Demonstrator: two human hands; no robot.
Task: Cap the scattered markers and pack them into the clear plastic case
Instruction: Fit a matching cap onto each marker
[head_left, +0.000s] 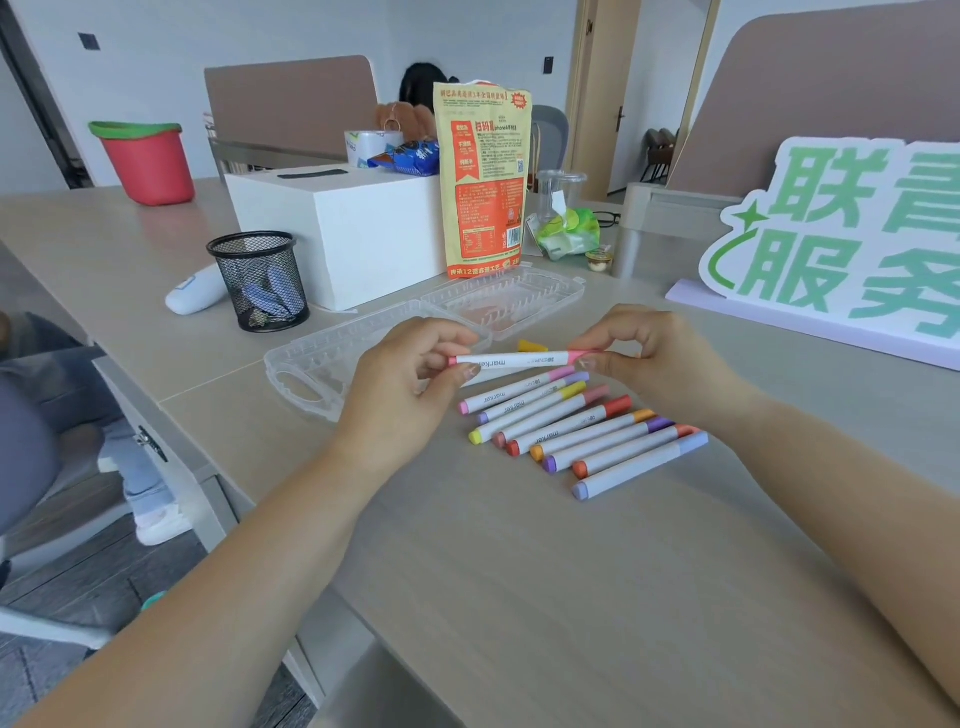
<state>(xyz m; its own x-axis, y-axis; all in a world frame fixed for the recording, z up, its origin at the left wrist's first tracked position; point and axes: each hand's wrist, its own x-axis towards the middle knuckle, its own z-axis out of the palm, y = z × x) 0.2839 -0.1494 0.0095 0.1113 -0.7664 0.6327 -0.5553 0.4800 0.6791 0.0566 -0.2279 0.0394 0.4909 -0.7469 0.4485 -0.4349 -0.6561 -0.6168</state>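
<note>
A white marker with pink ends (519, 359) is held level above the table between both hands. My left hand (410, 379) pinches its left end. My right hand (649, 358) pinches the pink cap on its right end. Just below, several capped markers (582, 431) lie side by side in a slanted row on the table. The clear plastic case (332, 358) lies open and flat behind my hands, with its second half (509, 301) further back. A loose yellow cap (531, 345) lies between the case and the held marker.
A black mesh pen cup (260, 280), a white box (343, 234) and an orange snack bag (483, 176) stand behind the case. A green-lettered sign (841, 244) stands at the right. The table edge (249, 499) runs down the left, where a seated person's legs show.
</note>
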